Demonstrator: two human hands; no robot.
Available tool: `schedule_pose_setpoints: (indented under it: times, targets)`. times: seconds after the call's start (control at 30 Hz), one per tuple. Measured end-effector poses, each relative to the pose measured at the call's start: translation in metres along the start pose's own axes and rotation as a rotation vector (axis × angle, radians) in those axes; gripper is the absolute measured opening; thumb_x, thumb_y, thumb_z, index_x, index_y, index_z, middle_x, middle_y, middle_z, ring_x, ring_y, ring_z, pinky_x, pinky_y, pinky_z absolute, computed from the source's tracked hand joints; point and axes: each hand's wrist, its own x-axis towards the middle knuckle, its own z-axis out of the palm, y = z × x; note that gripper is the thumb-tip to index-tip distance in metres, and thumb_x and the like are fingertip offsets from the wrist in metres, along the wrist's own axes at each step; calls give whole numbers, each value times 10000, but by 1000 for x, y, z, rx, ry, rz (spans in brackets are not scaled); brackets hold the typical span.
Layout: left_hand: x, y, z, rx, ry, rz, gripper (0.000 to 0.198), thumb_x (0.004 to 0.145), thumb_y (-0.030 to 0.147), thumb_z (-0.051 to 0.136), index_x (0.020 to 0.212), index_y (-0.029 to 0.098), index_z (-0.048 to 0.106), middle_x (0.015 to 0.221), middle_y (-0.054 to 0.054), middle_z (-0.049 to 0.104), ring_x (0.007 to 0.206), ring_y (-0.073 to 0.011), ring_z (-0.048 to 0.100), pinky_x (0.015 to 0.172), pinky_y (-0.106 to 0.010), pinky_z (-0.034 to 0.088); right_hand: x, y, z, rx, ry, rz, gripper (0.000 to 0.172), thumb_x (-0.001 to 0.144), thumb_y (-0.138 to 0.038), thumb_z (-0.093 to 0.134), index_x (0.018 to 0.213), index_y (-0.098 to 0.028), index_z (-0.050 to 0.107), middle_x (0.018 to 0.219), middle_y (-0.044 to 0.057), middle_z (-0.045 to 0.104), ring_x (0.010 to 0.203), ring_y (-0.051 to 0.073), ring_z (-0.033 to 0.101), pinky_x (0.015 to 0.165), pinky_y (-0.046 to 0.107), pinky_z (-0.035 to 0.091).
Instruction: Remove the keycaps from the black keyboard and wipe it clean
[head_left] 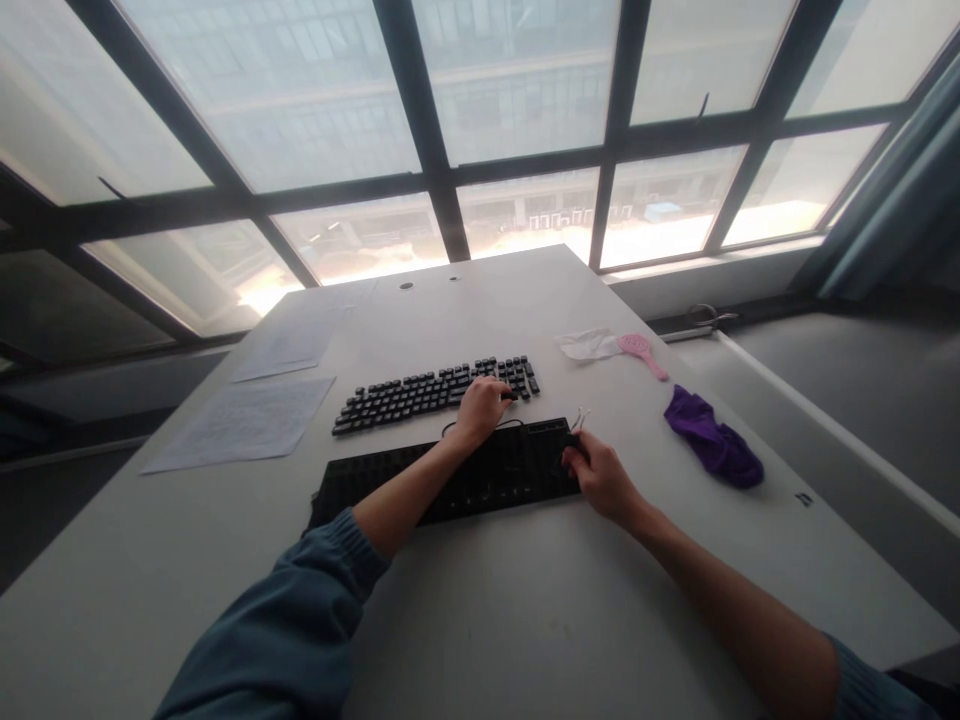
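A black keyboard base with its keys off lies on the white table in front of me. Behind it the black keycaps are laid out in rows in keyboard order. My left hand reaches over the base to the right part of those rows, fingers curled in a pinch on a keycap. My right hand grips the right end of the keyboard base. Two cotton swabs stick up just beyond its fingers.
Paper sheets lie at the left. A white wipe, a pink brush and a purple cloth lie to the right. A large window runs behind the table's far edge.
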Motion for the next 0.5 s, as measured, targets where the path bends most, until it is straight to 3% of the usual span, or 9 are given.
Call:
schedule_pose_setpoints:
  times: [0.3,0.5]
  targets:
    - [-3,1,1,-29,31,4,133,816,174,705,926,184,779,969,-91,684,977,-248,614,922,-364,493,0,0,0,14,0,-3,106,927,-277,478,902,-206,552,732,15,653,598,164,592,599,267,443]
    - [-1,1,2,11,23,-5,125,834,160,655,811,187,775,876,-93,692,929,-250,615,869,-352,493,0,0,1,-2,7,-2,112,921,-279,477,882,-201,549,676,2,618,589,166,574,590,267,428]
